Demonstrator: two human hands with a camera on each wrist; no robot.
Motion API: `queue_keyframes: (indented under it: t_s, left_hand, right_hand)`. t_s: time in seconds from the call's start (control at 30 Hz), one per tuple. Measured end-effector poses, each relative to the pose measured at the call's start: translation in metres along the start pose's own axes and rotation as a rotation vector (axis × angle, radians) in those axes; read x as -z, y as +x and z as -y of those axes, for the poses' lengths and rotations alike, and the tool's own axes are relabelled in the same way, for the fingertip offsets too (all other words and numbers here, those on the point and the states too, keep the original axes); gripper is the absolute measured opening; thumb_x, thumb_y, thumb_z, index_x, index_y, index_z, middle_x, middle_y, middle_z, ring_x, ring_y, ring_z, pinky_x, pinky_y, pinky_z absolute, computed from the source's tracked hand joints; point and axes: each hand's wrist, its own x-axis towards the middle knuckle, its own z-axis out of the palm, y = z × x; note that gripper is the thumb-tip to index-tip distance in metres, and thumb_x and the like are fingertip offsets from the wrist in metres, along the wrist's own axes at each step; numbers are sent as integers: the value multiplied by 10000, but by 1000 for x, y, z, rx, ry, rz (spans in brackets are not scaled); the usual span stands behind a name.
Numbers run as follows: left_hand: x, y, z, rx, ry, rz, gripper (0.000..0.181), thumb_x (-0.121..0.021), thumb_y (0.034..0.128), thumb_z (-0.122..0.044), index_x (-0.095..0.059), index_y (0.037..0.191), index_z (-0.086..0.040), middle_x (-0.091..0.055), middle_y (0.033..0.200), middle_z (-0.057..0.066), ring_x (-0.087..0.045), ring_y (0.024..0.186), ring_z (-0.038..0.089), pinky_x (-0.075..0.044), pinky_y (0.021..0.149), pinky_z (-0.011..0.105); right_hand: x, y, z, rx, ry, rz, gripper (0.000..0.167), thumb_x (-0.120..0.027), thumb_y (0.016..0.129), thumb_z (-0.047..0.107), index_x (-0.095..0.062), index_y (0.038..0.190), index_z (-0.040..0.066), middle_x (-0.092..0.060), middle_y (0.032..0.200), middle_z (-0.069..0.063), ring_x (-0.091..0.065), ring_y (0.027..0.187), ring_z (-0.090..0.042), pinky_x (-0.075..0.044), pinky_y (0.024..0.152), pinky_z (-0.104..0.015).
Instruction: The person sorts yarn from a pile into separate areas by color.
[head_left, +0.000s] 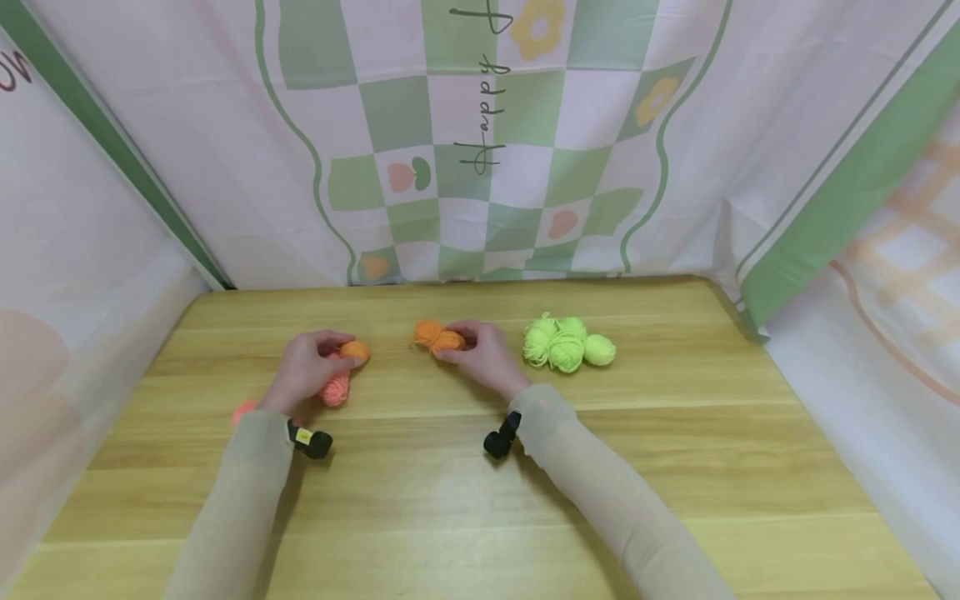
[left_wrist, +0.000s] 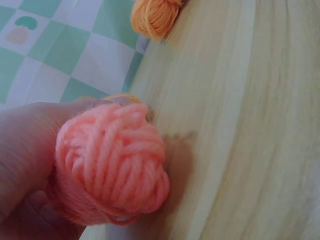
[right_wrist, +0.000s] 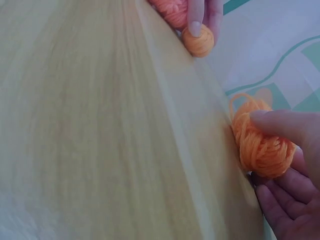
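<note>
Near the far edge of the worktop, my left hand pinches an orange ball beside pink yarn, and my right hand, apart from it, grips orange yarn, with green yarn nearer the right edge.

I see soft light across the bench, a pale sheen towards six o'clock. Both wrist views look dimmer and hazier; in the left, the coral yarn throws a smudged shadow towards three o'clock.
</note>
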Motion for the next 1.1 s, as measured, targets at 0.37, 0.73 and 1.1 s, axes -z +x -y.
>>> queue_keyframes:
  t_s: [0.37,0.73,1.1]
  left_hand:
    - [0,2,-4,-8,25,2,399,-797,903,-187,-685,1252,-28,-668,1218,162,-586,1066,302,-478,935,446]
    - [-8,3,-15,-58,-3,-28,455,-842,863,-195,-685,1251,-16,-682,1211,160,-627,1100,306,-496,956,455]
    - [-19,3,-33,-143,9,-59,452,-869,838,-226,-705,1218,-42,-697,1201,140,-626,1145,324,-491,987,483]
  right_hand:
    - [2,-1,-1,-8,-39,0,472,-860,850,232,-701,1265,74,-709,1180,-46,-636,993,-175,-522,879,-339]
    - [2,1,-3,-13,-51,9,475,-866,844,244,-707,1259,75,-710,1179,-45,-641,998,-178,-521,887,-340]
    - [4,1,-5,-23,-44,19,495,-865,843,277,-702,1271,90,-704,1203,-40,-645,1020,-180,-519,907,-347]
